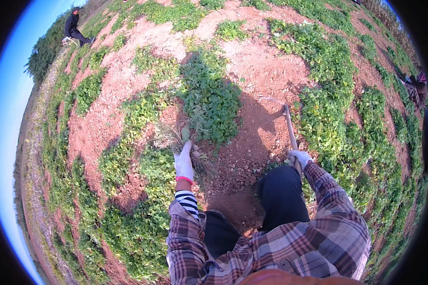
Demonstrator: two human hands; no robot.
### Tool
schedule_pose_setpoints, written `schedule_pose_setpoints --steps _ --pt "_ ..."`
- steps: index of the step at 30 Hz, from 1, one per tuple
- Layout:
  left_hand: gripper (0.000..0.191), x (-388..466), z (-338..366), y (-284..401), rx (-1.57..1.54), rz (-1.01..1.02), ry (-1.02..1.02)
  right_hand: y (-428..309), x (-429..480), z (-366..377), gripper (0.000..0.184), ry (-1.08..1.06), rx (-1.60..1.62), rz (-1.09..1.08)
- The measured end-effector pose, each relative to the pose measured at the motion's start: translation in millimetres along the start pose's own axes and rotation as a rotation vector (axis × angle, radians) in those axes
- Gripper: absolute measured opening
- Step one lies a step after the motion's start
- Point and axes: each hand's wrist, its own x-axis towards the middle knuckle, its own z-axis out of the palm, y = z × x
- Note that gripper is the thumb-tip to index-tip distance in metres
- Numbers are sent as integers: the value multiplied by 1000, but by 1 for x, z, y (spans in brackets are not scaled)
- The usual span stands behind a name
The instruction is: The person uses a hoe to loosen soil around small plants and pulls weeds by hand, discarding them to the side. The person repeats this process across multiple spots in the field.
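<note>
My left hand (184, 162), in a white work glove with a pink cuff, grips a bunch of uprooted weeds (167, 137) with dry stems and some green leaves. Small pale, rounded lumps (196, 151) lie against the fingers on the right; whether they are tubers or clods I cannot tell. In a white glove too, my right hand (299, 157) is closed around the wooden handle of a hoe (290, 124). The hoe's thin metal head (271, 100) points left, over or on the bare reddish soil. Leafy vines (212, 110) grow just beyond my left hand.
Crumbly reddish soil (235, 178) lies between my legs and ahead. Rows of green vines (328, 85) run along the right, with more vine patches (139, 221) at left. One person (76, 28) in dark clothes sits far off at upper left; another person (416, 89) is partly visible at the right rim.
</note>
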Motion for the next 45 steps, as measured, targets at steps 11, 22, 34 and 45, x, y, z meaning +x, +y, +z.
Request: schedule_pose_setpoints --steps 11,22,34,45 --pt "30 -28 5 20 106 102 -10 58 -13 7 26 9 233 -29" --pt "49 -42 -55 20 93 97 -9 82 -11 -18 17 -26 129 -122" --pt "23 -32 -23 9 -307 -56 -87 73 -52 -2 13 48 284 -12" --pt "18 -12 18 9 -272 -67 -58 114 -31 -53 24 180 -175 -202"
